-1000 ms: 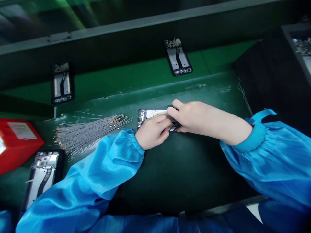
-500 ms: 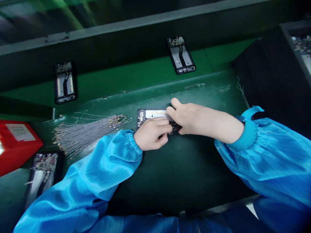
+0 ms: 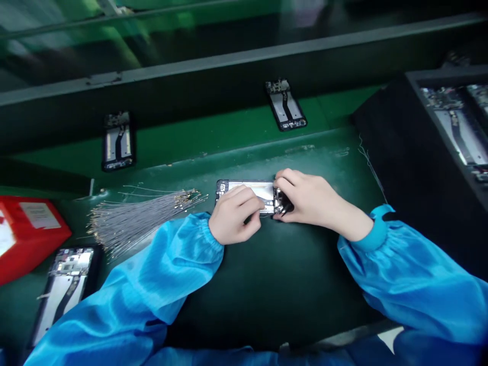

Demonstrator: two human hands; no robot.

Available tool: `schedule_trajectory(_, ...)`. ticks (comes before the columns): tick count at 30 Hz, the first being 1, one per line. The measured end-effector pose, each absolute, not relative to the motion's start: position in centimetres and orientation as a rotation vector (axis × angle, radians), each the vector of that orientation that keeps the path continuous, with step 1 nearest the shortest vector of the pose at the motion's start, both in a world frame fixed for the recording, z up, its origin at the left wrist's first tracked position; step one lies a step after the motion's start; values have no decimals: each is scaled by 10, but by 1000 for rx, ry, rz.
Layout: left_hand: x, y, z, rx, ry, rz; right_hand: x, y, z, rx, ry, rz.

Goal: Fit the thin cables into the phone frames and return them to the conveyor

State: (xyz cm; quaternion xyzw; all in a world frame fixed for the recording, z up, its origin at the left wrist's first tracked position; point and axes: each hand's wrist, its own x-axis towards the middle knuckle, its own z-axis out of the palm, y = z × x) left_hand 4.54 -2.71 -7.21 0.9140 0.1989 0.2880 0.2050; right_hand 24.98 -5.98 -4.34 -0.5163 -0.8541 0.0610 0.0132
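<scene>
Both hands pinch the open phone frame (image 3: 251,193) on the counter (image 3: 267,284), just right of the wire bundle (image 3: 137,216): left hand (image 3: 232,218) steadying, right hand (image 3: 308,201) apparently seating a part at its end, so firm, careful fingertip pressure next.

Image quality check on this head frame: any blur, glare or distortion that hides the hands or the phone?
Head view: both hands and the phone frame are fairly sharp; the top background is smeared; edges bow with wide-angle distortion; mild glare on the bare metal plate; lighting is dim and green-tinted.
</scene>
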Motion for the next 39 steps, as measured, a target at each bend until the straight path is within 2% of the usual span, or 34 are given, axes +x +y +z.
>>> schedule_trajectory(4, 46, -30, -73, 2572, 586, 831, 234, -18, -51, -1659, -2574, -77)
schedule_trajectory(7, 44, -28, -70, 2668, 619, 772, 235, 28, -56, -1972, -2300, -251)
schedule_trajectory(12, 26, -17, -40, 3070, 979, 196, 271, 69, -68, -2366, -1852, -375)
schedule_trajectory(15, 7, -7, -23, 3091, 1307, -151, 288, 68, -68, -2376, -1856, -369)
schedule_trajectory(20, -10, 6, -23, 3039, 1345, -383, 292, 32, -59, -2290, -1925, -440)
schedule_trajectory(26, -6, 12, -27, 3014, 1268, -297, 273, -40, -63, -2167, -2096, -472)
schedule_trajectory(34, 35, -11, -55, 2812, 945, 242, 215, -89, -68, -1537, -2552, -70)
schedule_trajectory(39, 36, -18, -74, 2609, 908, 515, 208, -77, -66, -1501, -2491, 137)
